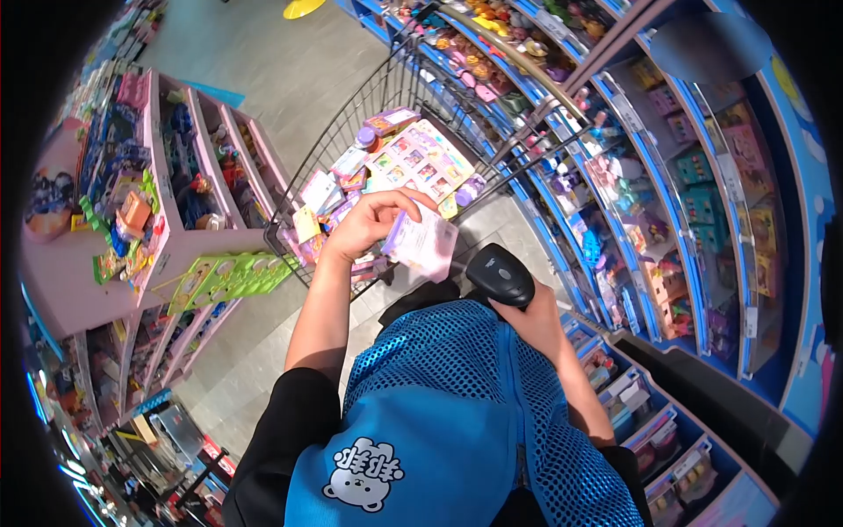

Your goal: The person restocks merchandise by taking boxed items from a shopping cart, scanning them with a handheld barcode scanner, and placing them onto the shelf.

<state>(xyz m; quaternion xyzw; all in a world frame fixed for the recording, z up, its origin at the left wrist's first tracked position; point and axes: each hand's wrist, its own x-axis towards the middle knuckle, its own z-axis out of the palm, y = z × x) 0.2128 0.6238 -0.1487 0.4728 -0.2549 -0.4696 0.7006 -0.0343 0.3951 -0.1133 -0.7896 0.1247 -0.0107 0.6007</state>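
Note:
My left hand [373, 221] is closed on the top edge of a small pink and purple package [422, 244], which has printed text on its near face. In my right hand [531, 318] is a black barcode scanner [500, 276], its head angled toward the package. Package and scanner are close together but apart. Just beyond them stands a black wire shopping cart [329, 145] with boxed and bagged goods in it. Among these are a large sheet-like pack with a grid of small pictures [420, 162] and a purple-capped bottle [470, 191].
Shelves of toys and small goods [615, 176] run along the right, with blue edges. A pink display stand [206, 237] with toys is on the left, a green panel [224, 279] on its side. Grey tiled floor [250, 48] shows between them.

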